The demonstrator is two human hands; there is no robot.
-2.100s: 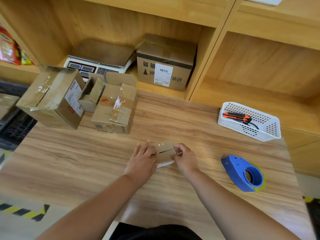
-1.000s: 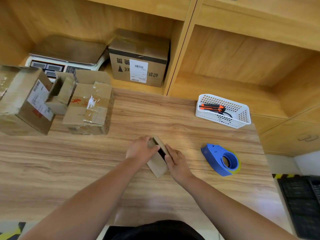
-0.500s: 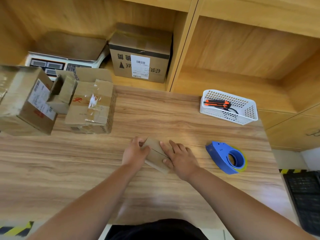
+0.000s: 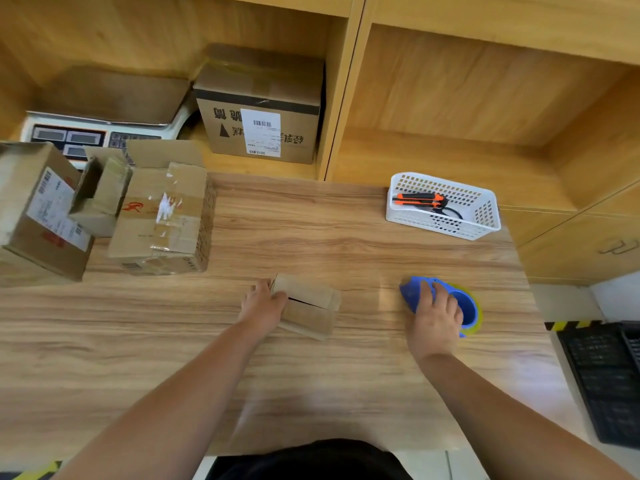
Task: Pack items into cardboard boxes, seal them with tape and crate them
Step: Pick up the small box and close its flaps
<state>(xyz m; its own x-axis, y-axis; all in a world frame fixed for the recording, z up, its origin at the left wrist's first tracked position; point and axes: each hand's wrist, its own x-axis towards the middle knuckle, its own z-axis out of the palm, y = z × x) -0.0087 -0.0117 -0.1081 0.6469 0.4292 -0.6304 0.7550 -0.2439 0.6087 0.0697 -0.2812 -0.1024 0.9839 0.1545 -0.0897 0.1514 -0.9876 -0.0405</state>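
Note:
A small brown cardboard box [image 4: 308, 306] lies mid-table with its top flaps closed and an untaped seam showing. My left hand [image 4: 261, 303] holds its left end, fingers curled against the side. My right hand [image 4: 434, 317] lies on top of the blue tape dispenser [image 4: 465, 308] at the table's right, fingers bent over its body; a yellowish tape roll edge shows behind it.
Three larger cardboard boxes [image 4: 162, 216] crowd the table's back left. A white basket [image 4: 485, 216] with an orange utility knife [image 4: 417, 199] sits back right. A scale [image 4: 100, 123] and a labelled box [image 4: 259, 109] fill the shelf. A black crate [image 4: 602, 379] stands on the floor at right.
My right hand left the small box and moved right onto the tape dispenser. The left hand stayed at the box's left end; the box now lies flat with flaps closed.

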